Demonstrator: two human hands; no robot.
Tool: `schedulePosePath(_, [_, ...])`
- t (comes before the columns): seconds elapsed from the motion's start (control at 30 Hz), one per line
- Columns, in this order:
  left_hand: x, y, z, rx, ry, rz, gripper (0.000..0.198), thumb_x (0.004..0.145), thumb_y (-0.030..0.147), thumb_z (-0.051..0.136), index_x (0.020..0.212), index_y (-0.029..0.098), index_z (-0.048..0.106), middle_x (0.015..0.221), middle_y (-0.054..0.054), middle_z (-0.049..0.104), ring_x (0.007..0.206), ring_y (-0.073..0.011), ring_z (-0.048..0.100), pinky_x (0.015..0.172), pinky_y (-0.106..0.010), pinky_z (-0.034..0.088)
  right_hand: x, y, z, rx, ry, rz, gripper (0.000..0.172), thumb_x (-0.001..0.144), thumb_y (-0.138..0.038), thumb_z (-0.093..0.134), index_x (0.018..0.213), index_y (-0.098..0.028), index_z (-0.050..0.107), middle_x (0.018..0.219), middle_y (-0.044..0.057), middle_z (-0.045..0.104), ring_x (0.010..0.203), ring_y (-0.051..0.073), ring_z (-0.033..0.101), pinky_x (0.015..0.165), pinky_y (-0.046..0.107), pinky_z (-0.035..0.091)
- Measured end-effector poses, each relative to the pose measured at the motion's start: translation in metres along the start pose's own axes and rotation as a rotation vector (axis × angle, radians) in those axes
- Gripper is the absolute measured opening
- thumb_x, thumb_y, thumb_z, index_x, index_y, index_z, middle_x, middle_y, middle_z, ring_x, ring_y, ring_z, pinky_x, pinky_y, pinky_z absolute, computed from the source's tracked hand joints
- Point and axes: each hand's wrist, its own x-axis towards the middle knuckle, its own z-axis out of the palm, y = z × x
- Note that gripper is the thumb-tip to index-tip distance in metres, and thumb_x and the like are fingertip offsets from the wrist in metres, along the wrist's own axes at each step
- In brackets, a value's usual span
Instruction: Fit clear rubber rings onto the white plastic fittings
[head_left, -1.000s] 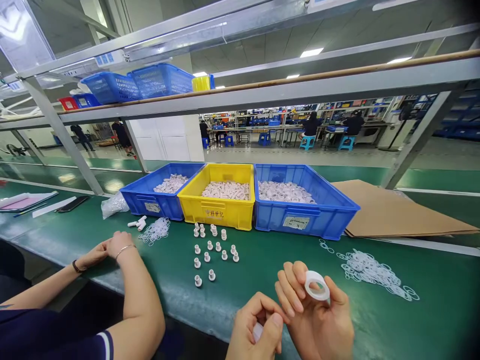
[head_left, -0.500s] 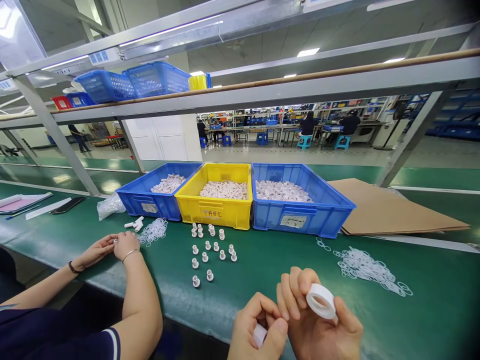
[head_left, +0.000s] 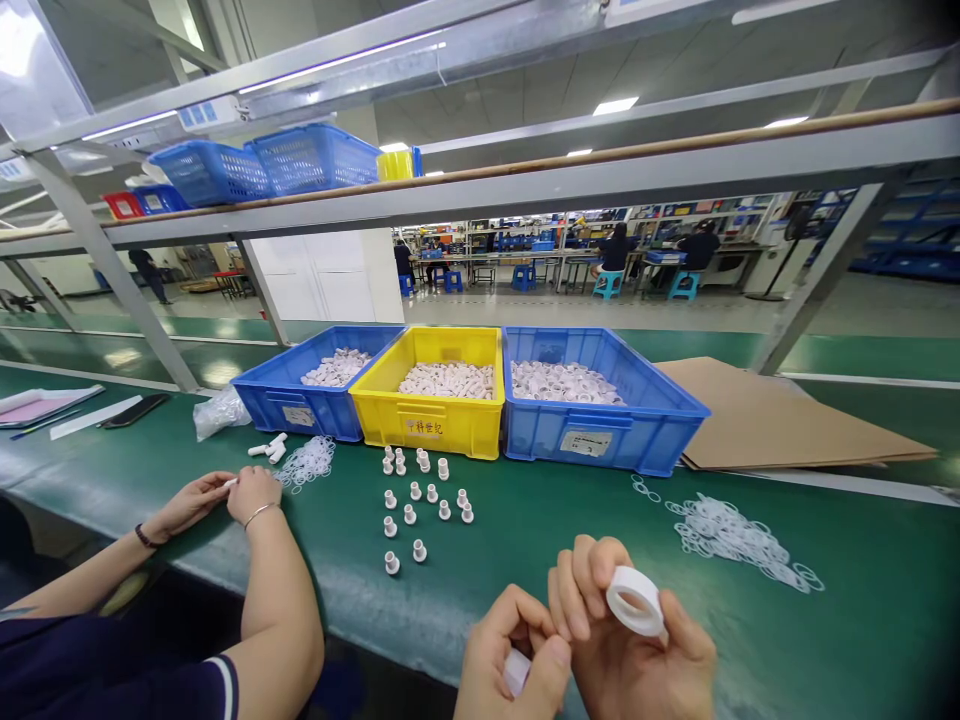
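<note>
At the near edge of the green table, my right hand (head_left: 626, 650) pinches a white plastic ring (head_left: 639, 577) between thumb and fingers, its opening facing me. Close against it on the left, my left hand (head_left: 514, 655) is closed on a white plastic piece (head_left: 516, 672), mostly covered by the fingers. The fingertips of both hands meet; whether a thin part lies between them I cannot make out. Right of my hands lies a pile of thin translucent rings (head_left: 739, 540). Several small white flanged tubes (head_left: 419, 550) stand upright in loose rows to the left.
Behind stand a blue bin (head_left: 600, 420), a yellow bin (head_left: 427, 420) and another blue bin (head_left: 300, 405), holding white parts. Cardboard sheets (head_left: 787, 415) lie at right. A co-worker's hands (head_left: 251, 495) work at left, near another ring pile (head_left: 307, 462). A shelf (head_left: 480, 195) crosses above.
Both my hands have drifted very slightly left, with the white ring still in the right one. A distant person at far left has shifted a little. The table items are unchanged.
</note>
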Motion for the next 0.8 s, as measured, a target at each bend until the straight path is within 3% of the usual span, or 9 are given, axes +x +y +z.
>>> schedulePosePath(0.2, [0.0,-0.004,-0.001,-0.009,0.007,0.021,0.068,0.079,0.083,0.063,0.082,0.016,0.051,0.057,0.005,0.041,0.046,-0.0033,0.032,0.046,-0.017,0.023,-0.001,0.001,-0.001,0.005,-0.016,0.013,0.037,0.091,-0.059,0.056,0.082,-0.024,0.063,0.069,-0.001,0.046,0.059,0.016,0.046,0.057,0.03,0.042])
schedulePosePath(0.37, [0.001,-0.006,-0.004,-0.146,-0.063,0.024,0.058,0.087,0.073,0.064,0.09,0.015,0.053,0.052,0.007,0.041,0.043,-0.0028,0.028,0.045,-0.016,0.022,0.0,-0.002,-0.006,-0.076,-0.012,-0.013,0.034,0.088,-0.058,0.06,0.082,-0.024,0.065,0.07,0.001,0.051,0.064,0.019,0.048,0.061,0.032,0.044])
schedulePosePath(0.53, [0.003,-0.003,-0.003,-0.225,-0.026,0.0,0.059,0.086,0.071,0.067,0.1,0.016,0.053,0.058,0.008,0.045,0.04,-0.0008,0.025,0.04,-0.014,0.021,0.004,-0.001,-0.019,-0.18,0.101,0.061,0.028,0.09,-0.052,0.063,0.09,-0.023,0.066,0.081,0.001,0.058,0.056,0.012,0.044,0.055,0.026,0.041])
schedulePosePath(0.6, [0.005,-0.003,-0.003,-0.251,0.004,0.01,0.061,0.085,0.07,0.069,0.109,0.017,0.053,0.066,0.007,0.05,0.039,0.0009,0.026,0.037,-0.012,0.021,0.001,0.003,-0.026,-0.262,0.072,0.062,0.029,0.091,-0.053,0.061,0.095,-0.025,0.066,0.088,0.002,0.065,0.05,0.01,0.041,0.051,0.025,0.04])
schedulePosePath(0.7, [0.008,-0.003,-0.005,-0.331,-0.022,0.037,0.062,0.086,0.066,0.07,0.122,0.018,0.055,0.073,0.005,0.055,0.035,0.0023,0.029,0.035,-0.012,0.024,-0.011,0.009,-0.038,-0.515,-0.08,-0.134,0.031,0.095,-0.058,0.055,0.101,-0.028,0.063,0.106,0.007,0.074,0.046,0.01,0.044,0.047,0.025,0.042])
schedulePosePath(0.8, [0.009,0.0,-0.008,-0.431,-0.102,0.028,0.059,0.088,0.059,0.072,0.125,0.014,0.06,0.066,0.004,0.056,0.035,0.0007,0.033,0.037,-0.012,0.027,-0.019,0.008,-0.049,-0.864,-0.277,-0.426,0.03,0.1,-0.054,0.05,0.108,-0.028,0.061,0.12,0.013,0.074,0.055,0.017,0.062,0.051,0.028,0.05])
